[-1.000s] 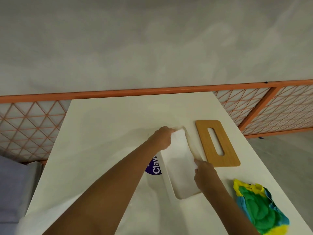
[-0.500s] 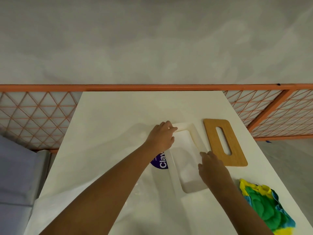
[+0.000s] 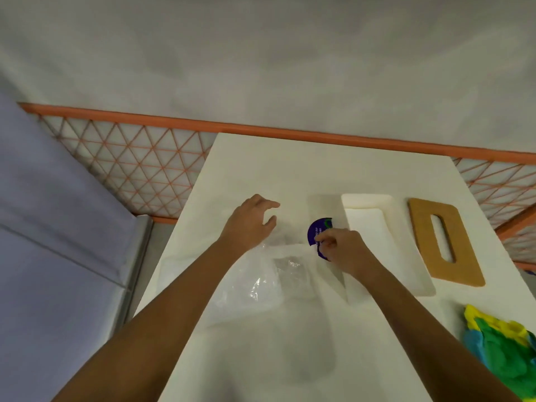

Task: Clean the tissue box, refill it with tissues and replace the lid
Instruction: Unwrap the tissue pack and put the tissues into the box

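Note:
An open white tissue box [image 3: 367, 203] lies on the white table [image 3: 290, 169], right of centre. Its wooden lid [image 3: 420, 236] with a slot lies flat to the box's right. A clear plastic tissue pack [image 3: 261, 282] with a purple round label [image 3: 316, 230] lies left of the box. My right hand [image 3: 345, 248] pinches the pack at the label, fingers curled. My left hand [image 3: 249, 224] hovers over the pack's far left end with fingers loosely spread, holding nothing.
A yellow, green and blue cloth [image 3: 501, 340] sits at the table's near right corner. An orange lattice rail [image 3: 130, 158] runs behind the table against a grey wall. A lilac surface [image 3: 52, 227] lies to the left.
Both hands left the tissue box and moved left to the plastic pack. My right hand now pinches the pack at its label; my left hand has lifted off. The camera view swung left.

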`<act>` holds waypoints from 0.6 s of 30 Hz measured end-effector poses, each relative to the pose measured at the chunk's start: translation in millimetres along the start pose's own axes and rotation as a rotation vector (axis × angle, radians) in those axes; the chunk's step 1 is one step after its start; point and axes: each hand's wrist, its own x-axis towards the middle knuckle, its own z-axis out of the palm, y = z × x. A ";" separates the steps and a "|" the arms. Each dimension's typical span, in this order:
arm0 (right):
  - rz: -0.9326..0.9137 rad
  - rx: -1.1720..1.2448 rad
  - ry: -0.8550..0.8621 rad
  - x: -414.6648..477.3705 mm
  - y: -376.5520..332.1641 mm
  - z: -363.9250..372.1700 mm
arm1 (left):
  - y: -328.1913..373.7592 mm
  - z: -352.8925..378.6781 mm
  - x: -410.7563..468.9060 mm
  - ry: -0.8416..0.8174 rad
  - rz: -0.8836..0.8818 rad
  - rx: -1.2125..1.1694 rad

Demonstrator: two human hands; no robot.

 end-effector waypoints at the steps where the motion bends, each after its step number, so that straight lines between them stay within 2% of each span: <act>1: 0.036 0.085 -0.023 3.4 0.0 6.6 | -7.9 -2.5 -9.4 0.013 -0.031 -0.011; 5: 0.242 0.465 -0.115 11.9 0.5 27.4 | -33.2 -7.6 -45.4 0.010 -0.122 -0.036; 8: 0.306 0.617 -0.165 6.9 1.7 42.9 | -40.7 -6.9 -66.5 -0.077 -0.160 -0.005; 14: 0.375 0.521 -0.197 0.6 -4.8 70.8 | -47.8 10.1 -92.2 -0.319 -0.175 0.135; 18: 0.251 0.364 -0.237 -10.7 -18.7 74.9 | -53.5 24.1 -95.7 -0.304 -0.123 0.231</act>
